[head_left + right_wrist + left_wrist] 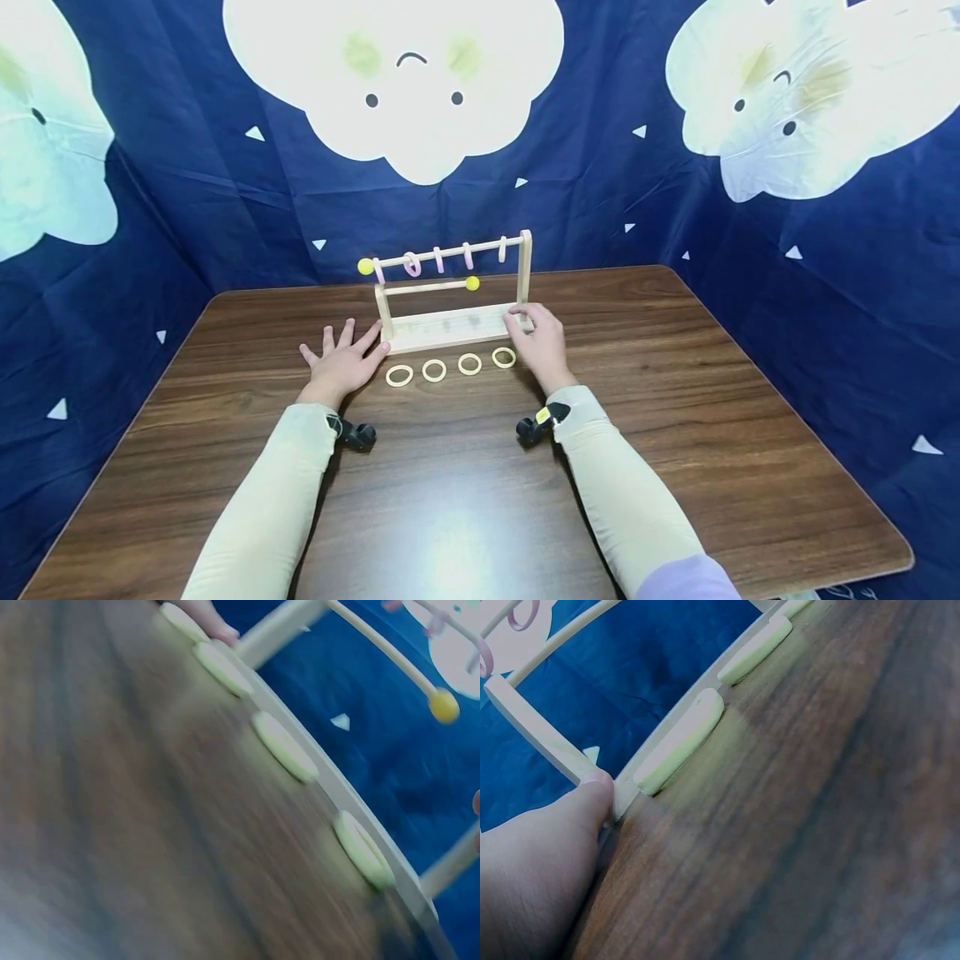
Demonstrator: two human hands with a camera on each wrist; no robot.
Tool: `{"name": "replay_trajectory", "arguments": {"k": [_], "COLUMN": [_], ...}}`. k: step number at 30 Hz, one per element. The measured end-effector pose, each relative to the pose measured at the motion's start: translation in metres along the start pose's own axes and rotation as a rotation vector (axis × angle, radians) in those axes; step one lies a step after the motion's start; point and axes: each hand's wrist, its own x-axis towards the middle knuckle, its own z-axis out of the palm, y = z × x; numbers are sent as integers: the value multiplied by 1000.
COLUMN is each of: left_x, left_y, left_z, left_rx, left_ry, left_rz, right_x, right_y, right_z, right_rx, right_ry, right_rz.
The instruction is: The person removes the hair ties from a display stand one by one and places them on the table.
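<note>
A wooden rack [450, 327] with two rods stands on the table. Several pink rings [468, 256] hang on its upper rod; the lower rod [426, 287] carries none. Each rod ends in a yellow ball [472, 283]. My left hand [341, 362] lies with spread fingers at the rack's left end, its thumb [592, 796] touching the corner near the short post. At the other end, my right hand [542, 342] grips the base by the tall post with thumb and fingers; the right wrist view catches only fingertips at its edge. Several pale yellow rings [434, 371] lie in a row before the base.
The brown wooden table [450, 475] has rounded corners. Behind it and at both sides hangs a blue cloth [600, 225] with white clouds and small triangles. Each wrist wears a black camera [534, 427].
</note>
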Motion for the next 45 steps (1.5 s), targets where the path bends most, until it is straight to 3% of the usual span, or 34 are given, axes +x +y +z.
{"name": "replay_trajectory", "arguments": {"k": [9, 14, 19, 22, 28, 39, 42, 45], "left_x": [0, -1, 0, -1, -4, -1, 0, 0], "left_y": [-1, 1, 4, 6, 9, 0, 1, 6], "left_z": [-1, -2, -3, -3, -2, -4, -9, -19], "left_rx": [2, 14, 16, 15, 5, -33, -109, -226], "left_ry": [-1, -10, -16, -21, -15, -6, 33, 113], "left_rz": [-4, -8, -10, -14, -13, -7, -8, -9], "right_x": [10, 15, 21, 22, 20, 21, 21, 20], "right_y": [32, 43, 49, 53, 56, 49, 50, 52], "right_z": [-14, -19, -18, -15, -11, -7, -7, -6], "right_rx": [-44, -159, -295, -354, -426, -467, -478, -484], "right_ry": [28, -150, -367, -434, -519, -577, -576, -574], "right_rz": [130, 199, 147, 128, 183, 213, 207, 200]}}
